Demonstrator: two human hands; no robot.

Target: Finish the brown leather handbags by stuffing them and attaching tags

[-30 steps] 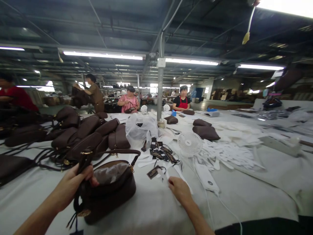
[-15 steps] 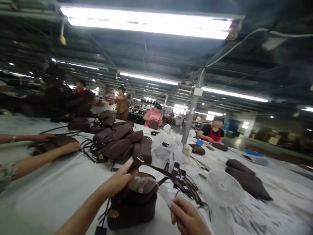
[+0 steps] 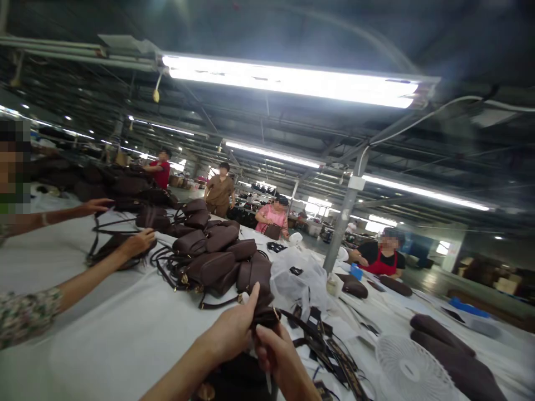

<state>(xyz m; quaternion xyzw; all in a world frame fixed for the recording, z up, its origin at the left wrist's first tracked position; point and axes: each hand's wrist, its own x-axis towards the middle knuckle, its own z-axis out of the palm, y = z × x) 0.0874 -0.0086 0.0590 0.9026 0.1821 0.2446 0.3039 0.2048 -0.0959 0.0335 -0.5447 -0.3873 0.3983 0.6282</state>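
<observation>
A dark brown handbag (image 3: 238,376) stands on the table right below my hands, cut off by the bottom edge of the view. My left hand (image 3: 232,328) is closed around its brown strap (image 3: 265,316) near a gold-coloured buckle, with the index finger pointing upward. My right hand (image 3: 279,352) has its thumb and fingers closed on the same strap, touching my left hand's side. A thin whitish edge shows under the right fingers; what it is I cannot make out. The strap's long end runs off to the right. My hands hide most of the bag's top.
Brown handbags (image 3: 213,267) lie heaped ahead. At the left, a co-worker's hand (image 3: 140,242) rests on another bag. Right of me are a clear plastic bag (image 3: 298,273), loose straps (image 3: 345,362), a white fan (image 3: 412,365) and a metal post (image 3: 345,223). Several people work farther off.
My right hand has moved left and up from beside the bag to the strap in my left hand. The view has tilted upward. The co-worker's far hand has lifted off the bag.
</observation>
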